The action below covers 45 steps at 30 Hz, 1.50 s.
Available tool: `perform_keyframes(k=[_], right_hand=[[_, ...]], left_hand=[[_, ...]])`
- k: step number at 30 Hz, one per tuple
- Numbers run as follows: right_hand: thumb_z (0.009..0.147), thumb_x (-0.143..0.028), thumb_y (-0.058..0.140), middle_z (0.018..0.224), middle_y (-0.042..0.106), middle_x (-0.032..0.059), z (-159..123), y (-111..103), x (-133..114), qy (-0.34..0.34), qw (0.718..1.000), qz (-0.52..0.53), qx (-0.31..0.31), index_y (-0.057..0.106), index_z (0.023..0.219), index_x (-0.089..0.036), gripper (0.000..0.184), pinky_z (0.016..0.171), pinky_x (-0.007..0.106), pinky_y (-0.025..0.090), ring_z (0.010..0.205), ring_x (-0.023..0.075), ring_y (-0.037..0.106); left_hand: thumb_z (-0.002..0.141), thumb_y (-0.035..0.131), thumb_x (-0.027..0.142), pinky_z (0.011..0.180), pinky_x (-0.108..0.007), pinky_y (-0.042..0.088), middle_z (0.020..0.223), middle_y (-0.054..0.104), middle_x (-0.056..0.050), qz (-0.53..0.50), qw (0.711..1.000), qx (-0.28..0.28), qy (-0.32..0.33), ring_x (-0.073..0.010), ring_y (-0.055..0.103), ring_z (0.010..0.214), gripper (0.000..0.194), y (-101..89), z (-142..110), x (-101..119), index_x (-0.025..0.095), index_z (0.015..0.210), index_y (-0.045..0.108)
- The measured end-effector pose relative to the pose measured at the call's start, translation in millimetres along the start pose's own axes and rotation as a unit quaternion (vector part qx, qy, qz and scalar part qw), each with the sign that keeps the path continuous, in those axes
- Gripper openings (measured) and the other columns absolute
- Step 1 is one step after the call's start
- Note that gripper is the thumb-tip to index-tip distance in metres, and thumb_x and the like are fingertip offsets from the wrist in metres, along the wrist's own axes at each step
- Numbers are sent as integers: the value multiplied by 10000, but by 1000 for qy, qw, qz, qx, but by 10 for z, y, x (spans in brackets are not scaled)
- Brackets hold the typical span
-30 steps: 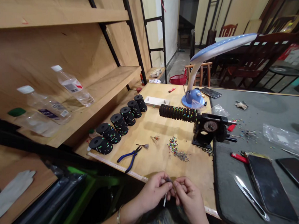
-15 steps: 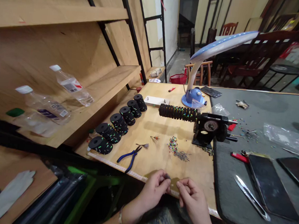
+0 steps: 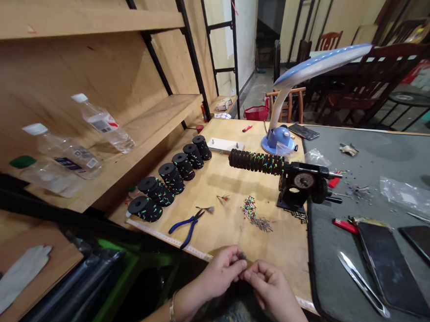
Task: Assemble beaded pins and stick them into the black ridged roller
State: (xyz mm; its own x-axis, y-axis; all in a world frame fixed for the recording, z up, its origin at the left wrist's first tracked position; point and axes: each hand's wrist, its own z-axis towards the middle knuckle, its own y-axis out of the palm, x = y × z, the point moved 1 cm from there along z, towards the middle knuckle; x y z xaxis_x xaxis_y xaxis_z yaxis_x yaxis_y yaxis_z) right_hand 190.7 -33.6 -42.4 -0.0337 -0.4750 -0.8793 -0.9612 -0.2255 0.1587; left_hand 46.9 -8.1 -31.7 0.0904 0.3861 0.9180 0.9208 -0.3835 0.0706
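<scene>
My left hand (image 3: 225, 269) is closed in a pinch over the table's front edge, with a dark greyish bit peeking from its fingertips, too small to name. Touching it at the fingertips, my right hand (image 3: 267, 281) pinches too; whatever it holds is hidden. Ahead of them lie a pile of small coloured beads (image 3: 249, 206) and a heap of thin grey metal bits (image 3: 262, 224). Pliers with blue handles (image 3: 186, 227) rest to the left, near two small feathery tufts (image 3: 222, 198). Black foam spools (image 3: 145, 209) stand in a row along the left.
A black winding device (image 3: 302, 182) carries a row of black foam discs (image 3: 256, 161) on its shaft. Behind stands a blue lamp (image 3: 278, 138). Tweezers (image 3: 363, 284) and phones (image 3: 395, 267) lie on the grey mat (image 3: 334, 267) at right. Bottles (image 3: 103, 124) occupy the left shelf.
My right hand has moved left, so its fingertips now meet those of my left hand. The things on the table have not moved.
</scene>
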Motion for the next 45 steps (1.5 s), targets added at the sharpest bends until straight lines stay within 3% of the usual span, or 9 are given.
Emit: perform_keyframes(k=[11,45], right_hand=[[647,-585,695,421,348,-134,43,-32,-2,9,999,16,-39,509,617,-198,430,323,187,190,303,28,259],[660,-559,679,441,359,-127,72,-34,-43,19,999,-2,-45,484,599,-204,410,324,186,194,311,27,266]], left_hand=[[753,656,424,502,-214,332,572,486,64,-17,1000,-15,-7,-78,424,494,298,-40,56,-12,169,769,503],[757,632,360,492,-214,321,569,478,69,-8,1000,-21,-12,-76,418,489,234,-49,71,11,174,763,491]])
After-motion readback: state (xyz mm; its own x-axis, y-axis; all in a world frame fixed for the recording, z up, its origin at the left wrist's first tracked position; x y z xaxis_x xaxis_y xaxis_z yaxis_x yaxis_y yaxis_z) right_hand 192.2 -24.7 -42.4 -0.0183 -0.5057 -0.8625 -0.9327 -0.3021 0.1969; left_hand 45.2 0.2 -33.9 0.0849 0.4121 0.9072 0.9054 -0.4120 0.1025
